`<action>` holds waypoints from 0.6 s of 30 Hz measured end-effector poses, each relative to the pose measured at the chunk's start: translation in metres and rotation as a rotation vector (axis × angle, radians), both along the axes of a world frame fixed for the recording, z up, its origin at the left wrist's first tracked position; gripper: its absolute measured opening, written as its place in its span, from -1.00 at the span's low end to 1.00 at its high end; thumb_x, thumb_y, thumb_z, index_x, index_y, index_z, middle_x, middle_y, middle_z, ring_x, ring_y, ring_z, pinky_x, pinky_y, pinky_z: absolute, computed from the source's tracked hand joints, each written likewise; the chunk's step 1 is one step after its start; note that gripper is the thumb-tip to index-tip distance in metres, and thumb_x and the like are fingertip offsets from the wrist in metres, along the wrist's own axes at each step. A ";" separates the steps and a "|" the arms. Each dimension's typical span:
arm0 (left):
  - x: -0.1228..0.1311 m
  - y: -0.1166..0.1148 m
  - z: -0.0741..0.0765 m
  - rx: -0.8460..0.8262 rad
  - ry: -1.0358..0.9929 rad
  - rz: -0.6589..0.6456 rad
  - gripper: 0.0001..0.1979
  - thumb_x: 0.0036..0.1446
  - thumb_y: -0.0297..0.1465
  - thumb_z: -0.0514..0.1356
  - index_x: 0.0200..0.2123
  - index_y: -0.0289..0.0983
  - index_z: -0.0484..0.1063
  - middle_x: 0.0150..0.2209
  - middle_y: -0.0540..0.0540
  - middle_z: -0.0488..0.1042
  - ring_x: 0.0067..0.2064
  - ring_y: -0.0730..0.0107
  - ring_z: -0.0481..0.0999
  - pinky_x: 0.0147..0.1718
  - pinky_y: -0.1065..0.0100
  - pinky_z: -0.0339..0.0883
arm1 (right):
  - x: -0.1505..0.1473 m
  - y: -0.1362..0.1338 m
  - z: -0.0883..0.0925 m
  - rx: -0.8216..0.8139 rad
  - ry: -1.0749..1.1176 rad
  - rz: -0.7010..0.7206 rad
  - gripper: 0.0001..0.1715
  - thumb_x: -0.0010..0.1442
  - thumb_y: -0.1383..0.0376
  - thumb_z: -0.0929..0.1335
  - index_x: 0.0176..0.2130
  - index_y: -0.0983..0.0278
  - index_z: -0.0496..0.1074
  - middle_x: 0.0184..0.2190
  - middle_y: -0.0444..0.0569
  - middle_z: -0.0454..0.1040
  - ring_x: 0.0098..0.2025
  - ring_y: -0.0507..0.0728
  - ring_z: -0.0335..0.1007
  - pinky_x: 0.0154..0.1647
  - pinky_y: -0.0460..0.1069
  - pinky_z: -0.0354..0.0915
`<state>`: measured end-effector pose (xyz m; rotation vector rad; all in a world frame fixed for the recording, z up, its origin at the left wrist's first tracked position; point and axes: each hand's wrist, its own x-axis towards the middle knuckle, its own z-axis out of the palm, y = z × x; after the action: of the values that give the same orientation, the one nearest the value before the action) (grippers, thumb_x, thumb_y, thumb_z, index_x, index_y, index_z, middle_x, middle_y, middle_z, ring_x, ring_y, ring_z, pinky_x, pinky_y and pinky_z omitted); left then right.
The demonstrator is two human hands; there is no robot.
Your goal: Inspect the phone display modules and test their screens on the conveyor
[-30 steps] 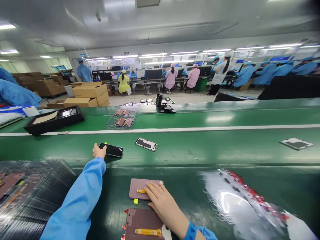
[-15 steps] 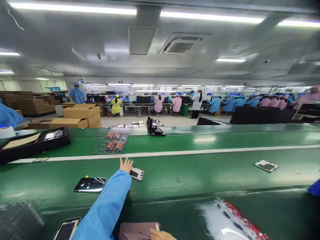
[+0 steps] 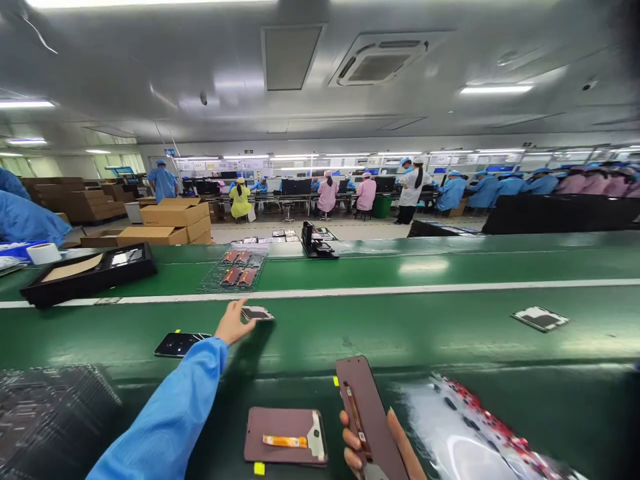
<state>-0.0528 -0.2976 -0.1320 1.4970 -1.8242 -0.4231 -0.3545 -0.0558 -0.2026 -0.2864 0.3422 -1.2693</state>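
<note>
Right hand (image 3: 350, 443) was closed around a mauve panel (image 3: 367, 413), tipped up on end with an orange strip on it, fingers behind and thumb (image 3: 400, 443) along the side. Just left of that, a second mauve panel (image 3: 283, 433) lay flat on the green counter (image 3: 400, 333), with a little yellow tag (image 3: 259, 469) by its lower edge. Left hand (image 3: 233, 322) was out at the end of a blue sleeve (image 3: 170, 413), open with nothing in it, right by a phone frame (image 3: 257, 313), though I can't tell if it was touching. A black phone (image 3: 180, 344) sat just left of that arm. Clear stacked trays (image 3: 55, 423) were at lower left, a red-dotted plastic sheet (image 3: 475, 427) at lower right. Further off, co-workers (image 3: 325, 195) in smocks sat along benches.
</note>
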 end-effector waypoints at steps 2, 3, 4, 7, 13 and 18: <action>0.005 0.021 0.008 -0.025 0.157 0.057 -0.28 0.00 -0.14 0.30 0.20 -0.28 0.23 0.14 -0.27 0.27 0.19 -0.04 0.32 0.21 -0.06 0.22 | -0.002 0.003 0.002 -0.030 0.050 -0.032 -0.36 0.05 -0.16 0.48 -0.12 0.28 0.60 -0.25 0.03 0.58 -0.31 0.08 0.48 -0.25 -0.06 0.45; 0.006 0.034 0.012 -0.021 0.239 0.076 -0.23 0.02 -0.08 0.27 0.23 -0.27 0.16 0.13 -0.27 0.27 0.17 -0.04 0.35 0.15 -0.06 0.29 | -0.003 0.005 0.001 -0.047 0.086 -0.060 -0.33 0.07 -0.20 0.45 -0.10 0.27 0.59 -0.22 0.05 0.59 -0.27 0.11 0.51 -0.19 -0.03 0.46; 0.006 0.050 0.016 -0.008 0.313 0.083 -0.20 0.05 -0.02 0.22 0.27 -0.25 0.08 0.12 -0.27 0.27 0.13 -0.03 0.41 0.07 -0.04 0.38 | -0.004 0.006 -0.001 -0.063 0.124 -0.094 -0.29 0.10 -0.24 0.41 -0.10 0.28 0.60 -0.22 0.06 0.59 -0.25 0.14 0.53 -0.15 -0.01 0.46; 0.003 0.112 0.026 0.115 0.558 0.012 -0.07 0.08 0.08 0.20 0.34 -0.21 -0.12 0.11 -0.28 0.34 0.05 0.01 0.52 -0.10 0.09 0.50 | -0.004 0.012 -0.002 -0.117 0.231 -0.166 -0.21 0.13 -0.31 0.31 -0.09 0.27 0.60 -0.20 0.10 0.60 -0.24 0.18 0.54 -0.11 0.03 0.47; -0.022 0.233 0.008 0.534 1.114 -0.266 0.00 -0.27 0.02 0.48 0.24 -0.18 0.26 0.17 -0.33 0.43 0.23 -0.12 0.37 0.10 0.14 0.33 | -0.002 0.031 0.017 -0.237 0.464 -0.179 -0.42 0.24 -0.08 0.37 0.14 0.13 0.45 0.08 0.08 0.50 -0.08 0.19 0.51 -0.02 0.01 0.44; -0.037 0.269 -0.018 0.586 1.152 -0.394 0.00 -0.34 0.03 0.50 0.22 -0.12 0.34 0.19 -0.27 0.42 0.21 -0.17 0.37 0.16 0.08 0.25 | 0.000 0.042 0.020 -0.516 0.807 -0.108 -0.31 0.22 0.00 0.41 0.27 -0.05 0.26 0.29 -0.01 0.28 0.26 0.28 0.25 0.27 0.14 0.21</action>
<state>-0.0902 -0.0291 -0.1499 0.8207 -1.0298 -1.7051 -0.3544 -0.0141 -0.1824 -1.2480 0.7162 -1.2903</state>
